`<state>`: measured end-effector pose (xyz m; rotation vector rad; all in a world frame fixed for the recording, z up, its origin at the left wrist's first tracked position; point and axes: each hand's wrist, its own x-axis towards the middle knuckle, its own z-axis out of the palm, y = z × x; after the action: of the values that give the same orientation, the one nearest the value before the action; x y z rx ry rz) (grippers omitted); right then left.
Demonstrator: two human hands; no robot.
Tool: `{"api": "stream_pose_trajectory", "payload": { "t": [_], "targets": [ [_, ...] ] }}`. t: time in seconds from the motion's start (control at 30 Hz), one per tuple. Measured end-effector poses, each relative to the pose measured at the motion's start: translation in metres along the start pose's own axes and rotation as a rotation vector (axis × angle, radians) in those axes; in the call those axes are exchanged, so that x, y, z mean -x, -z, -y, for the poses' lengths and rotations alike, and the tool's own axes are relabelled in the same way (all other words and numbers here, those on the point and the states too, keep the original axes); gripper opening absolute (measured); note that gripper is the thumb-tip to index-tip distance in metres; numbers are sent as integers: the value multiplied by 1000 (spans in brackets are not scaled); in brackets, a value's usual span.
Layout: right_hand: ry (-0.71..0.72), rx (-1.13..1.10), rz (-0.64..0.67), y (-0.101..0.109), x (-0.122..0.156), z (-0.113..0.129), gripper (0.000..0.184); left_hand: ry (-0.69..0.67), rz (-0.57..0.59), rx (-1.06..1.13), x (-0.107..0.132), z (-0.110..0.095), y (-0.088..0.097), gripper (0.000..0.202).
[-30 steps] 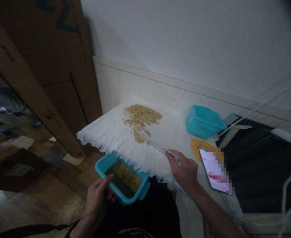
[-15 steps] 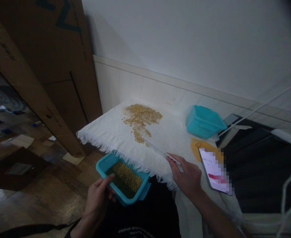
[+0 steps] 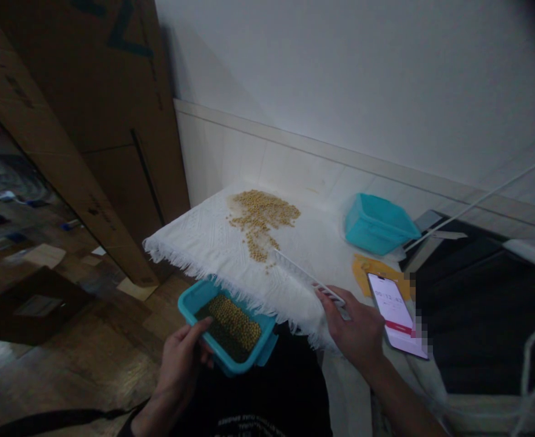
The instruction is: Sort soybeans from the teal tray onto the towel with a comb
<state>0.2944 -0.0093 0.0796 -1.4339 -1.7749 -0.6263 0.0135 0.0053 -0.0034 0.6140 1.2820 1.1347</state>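
Observation:
A pile of yellow beans (image 3: pixel 261 217) lies on a white fringed cloth (image 3: pixel 203 240) spread over a small table. My right hand (image 3: pixel 356 331) grips a clear ruler (image 3: pixel 301 276) that slants across the cloth, its far tip by the near end of the bean pile. My left hand (image 3: pixel 178 364) holds a teal container (image 3: pixel 193 303) partly filled with beans just below the cloth's front edge.
A second teal container (image 3: pixel 376 223) stands at the back right of the cloth. A lit phone (image 3: pixel 397 312) lies on a yellow lid (image 3: pixel 367 267) beside my right hand. Large cardboard boxes (image 3: pixel 89 109) lean at the left. White cables (image 3: pixel 477 197) cross the right side.
My right hand has drawn back toward me and to the right, pulling the ruler with it along the cloth. The left hand and its container have stayed in place.

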Motion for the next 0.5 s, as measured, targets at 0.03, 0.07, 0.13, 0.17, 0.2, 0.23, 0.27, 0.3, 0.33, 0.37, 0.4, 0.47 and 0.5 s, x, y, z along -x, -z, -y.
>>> {"api": "stream_pose_trajectory", "payload": {
  "t": [0.03,0.07,0.13,0.17,0.2,0.23,0.27,0.3,0.33,0.37,0.4,0.47,0.5],
  "targets": [
    [4,-5,0,1,0,1,21,1,5,4,0,0,0,44],
    [5,-8,-2,1,0,2,21,2,9,11,-1,1,0,44],
    [1,0,-16,2,1,1,19,2,9,22,0,1,0,44],
    [-1,13,-27,2,2,1,18,3,6,22,0,1,0,44],
    [2,30,-34,2,2,0,18,3,3,20,0,1,0,44],
    [9,45,-38,2,2,-1,17,1,1,19,0,1,0,44],
    [18,55,-39,1,3,-1,18,-1,0,18,1,2,0,44],
    [26,57,-36,1,3,-1,18,-2,1,21,1,2,1,44],
    [30,50,-30,1,3,-1,18,-1,1,25,1,2,1,44],
    [30,38,-25,1,4,-1,18,1,3,27,0,3,1,44],
    [24,26,-23,1,4,-1,18,3,4,25,0,3,1,44],
    [9,12,-24,3,5,0,16,2,2,21,-1,3,2,44],
    [3,14,-30,4,6,0,16,1,1,19,-1,3,2,44]
  ]
}}
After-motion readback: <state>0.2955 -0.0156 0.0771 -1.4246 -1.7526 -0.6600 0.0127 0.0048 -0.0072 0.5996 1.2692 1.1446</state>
